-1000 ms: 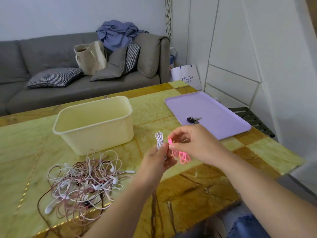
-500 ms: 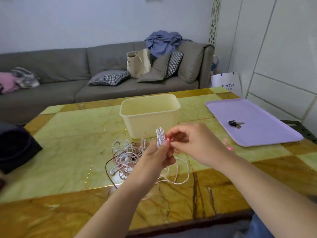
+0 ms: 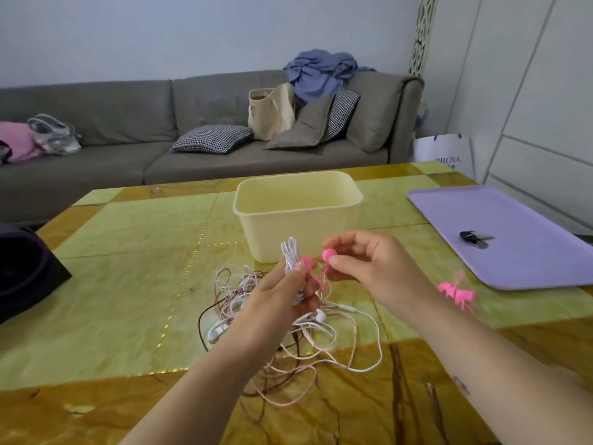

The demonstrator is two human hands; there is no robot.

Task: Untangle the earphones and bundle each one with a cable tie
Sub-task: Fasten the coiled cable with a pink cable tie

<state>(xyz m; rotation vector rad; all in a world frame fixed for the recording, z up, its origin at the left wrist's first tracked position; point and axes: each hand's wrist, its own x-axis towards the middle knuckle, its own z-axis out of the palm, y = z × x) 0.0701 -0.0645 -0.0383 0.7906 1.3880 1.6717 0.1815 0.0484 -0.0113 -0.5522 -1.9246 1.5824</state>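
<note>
The left hand [image 3: 276,293] clasps the coiled white earphone [image 3: 290,255]; the right hand [image 3: 369,268] now pinches the pink cable tie [image 3: 328,254] pulled out beside it, so wrapping seems begun.

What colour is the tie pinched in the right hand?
The tie is bright pink; the head view shows it.

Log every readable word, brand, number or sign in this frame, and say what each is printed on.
"PROYA": blue print on the white paper bag standing beyond the table, beside the sofa.
Smaller line under that word: too blurred to read.
Nothing else in view carries readable text.
</note>
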